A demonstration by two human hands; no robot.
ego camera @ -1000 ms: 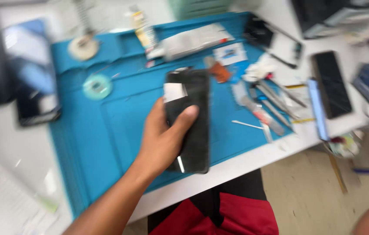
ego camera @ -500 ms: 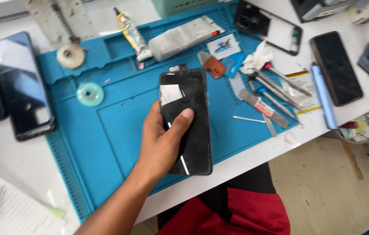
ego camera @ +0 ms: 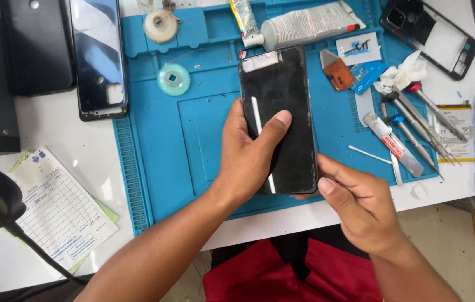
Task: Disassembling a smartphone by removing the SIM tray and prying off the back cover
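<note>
two hands on one black phone panel (ego camera: 282,120). your left hand (ego camera: 246,154) is wrapped round its left edge w/ the thumb (ego camera: 274,128) laid across the dark face, fingers hidden behind, so that's a closed grip on the panel. your right hand (ego camera: 357,204) sits at the lower right corner, thumb along the bottom edge, fingers curled under; it touches there, but can't tell if it's pinching or just propping. panel's long axis runs away from you, top end tipped toward the glue tubes (ego camera: 299,22), and it's held just above the blue work mat (ego camera: 159,156). left hand is nearer its middle, right hand at the near end. screwdrivers & tweezers (ego camera: 411,120) lie to the right, a phone back cover (ego camera: 96,59) well apart on the left.
</note>
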